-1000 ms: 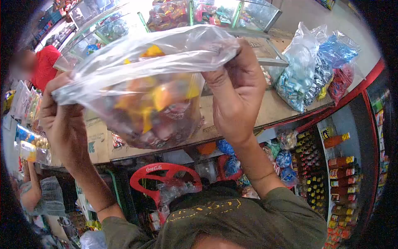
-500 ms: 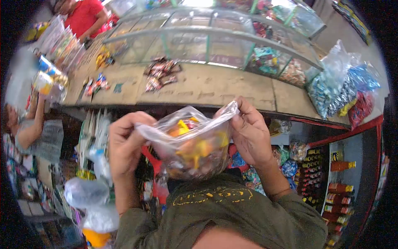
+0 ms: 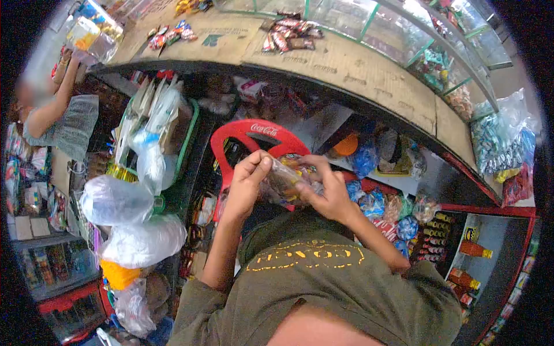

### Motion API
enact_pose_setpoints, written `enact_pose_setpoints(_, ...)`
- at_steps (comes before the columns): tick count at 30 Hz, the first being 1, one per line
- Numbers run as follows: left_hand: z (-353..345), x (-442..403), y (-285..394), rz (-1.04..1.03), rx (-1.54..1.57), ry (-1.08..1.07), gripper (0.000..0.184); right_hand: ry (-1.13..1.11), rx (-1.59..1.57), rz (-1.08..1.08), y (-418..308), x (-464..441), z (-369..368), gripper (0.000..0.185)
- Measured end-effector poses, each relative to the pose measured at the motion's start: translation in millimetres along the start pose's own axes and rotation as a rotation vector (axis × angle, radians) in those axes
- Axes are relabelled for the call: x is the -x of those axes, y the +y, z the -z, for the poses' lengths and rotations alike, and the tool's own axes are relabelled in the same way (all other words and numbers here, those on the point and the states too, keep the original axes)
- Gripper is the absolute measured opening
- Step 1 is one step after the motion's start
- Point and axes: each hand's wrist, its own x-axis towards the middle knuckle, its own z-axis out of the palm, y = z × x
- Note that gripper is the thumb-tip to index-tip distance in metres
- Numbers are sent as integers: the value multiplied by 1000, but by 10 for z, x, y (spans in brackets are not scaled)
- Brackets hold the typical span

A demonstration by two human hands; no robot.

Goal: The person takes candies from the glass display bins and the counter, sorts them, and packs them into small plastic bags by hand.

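The edge of a clear plastic bag [image 3: 281, 177] is pinched between the thumb and fingers of the left hand [image 3: 247, 181]. Its other side is met by the bent fingers of the right hand [image 3: 332, 193] (blurred, so whether they are closed on it cannot be told). The bag is held in front of a dark green shirt [image 3: 306, 245], with a red chair [image 3: 257, 128] seen just behind. Farther out, wrapped sweets [image 3: 291, 34] are piled on a cardboard-covered counter [image 3: 358, 72].
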Motion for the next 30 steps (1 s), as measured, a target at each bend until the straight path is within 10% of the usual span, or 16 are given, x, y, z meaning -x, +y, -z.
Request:
enact_pose_setpoints(7,-58,281,-252,4,-229,-18,14,-412,301,67,102,147,-190,45)
enact_pose_setpoints(18,94,56,64,-423,-218,177,14,-25,86,81,41,-433,-158,23)
enact_pose_setpoints(25,592,269,-213,-189,-398,331,15,290,514,536,510,-1015,-199,24)
enact_pose_setpoints(30,794,430,-368,-135,-484,385,16,246,480,281,1261,-1333,-380,24)
